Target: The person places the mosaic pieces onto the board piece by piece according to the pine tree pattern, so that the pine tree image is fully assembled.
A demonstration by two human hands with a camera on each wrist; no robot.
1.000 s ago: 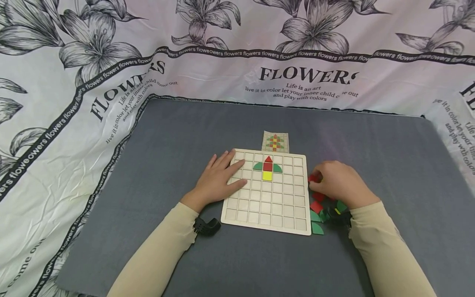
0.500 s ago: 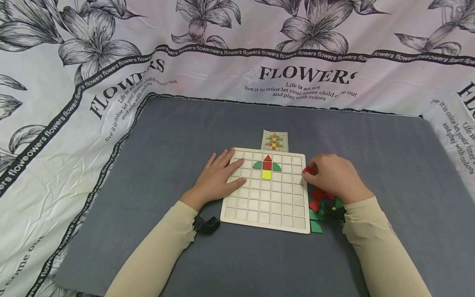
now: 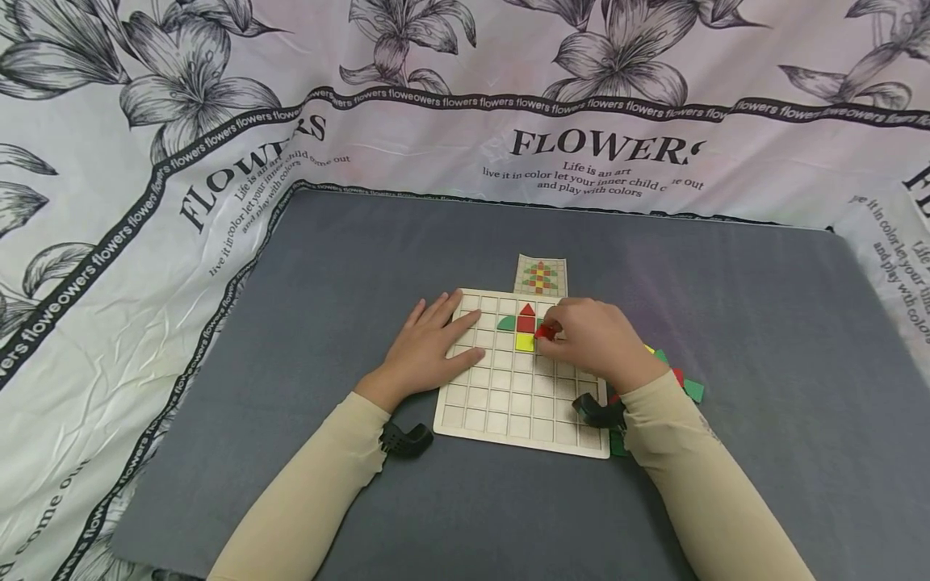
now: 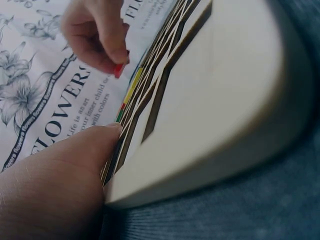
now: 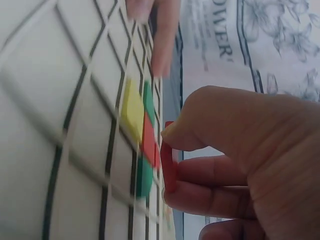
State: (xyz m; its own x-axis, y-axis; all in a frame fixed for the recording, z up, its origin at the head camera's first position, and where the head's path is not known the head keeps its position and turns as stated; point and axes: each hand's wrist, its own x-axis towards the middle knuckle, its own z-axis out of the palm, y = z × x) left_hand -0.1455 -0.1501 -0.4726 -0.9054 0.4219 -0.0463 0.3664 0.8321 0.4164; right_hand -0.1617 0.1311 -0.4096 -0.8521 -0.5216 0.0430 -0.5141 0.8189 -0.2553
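A pale wooden grid board (image 3: 494, 401) lies on the grey table. My left hand (image 3: 429, 351) rests on its left edge with the fingers spread. Between thumb and fingers of my right hand (image 3: 599, 339) I pinch a red tile (image 5: 169, 162), held just over the board near the yellow square tile (image 3: 525, 343). Above the yellow tile sit a red square tile (image 3: 525, 323) and a red triangle tile (image 3: 527, 310). A green quarter-round tile (image 3: 506, 323) flanks the red square on the left. Its counterpart (image 5: 145, 177) on the right is mostly hidden by my hand in the head view.
Behind the board lies a small card (image 3: 541, 276) printed with a tree-like pattern of coloured shapes. Loose tiles (image 3: 693, 390) lie right of the board, partly under my right forearm. A floral cloth (image 3: 436, 145) hangs around the table's far and left sides.
My right hand has picked up a red tile from the loose pile and carried it left over the board, beside the yellow tile. My left hand has stayed in place.
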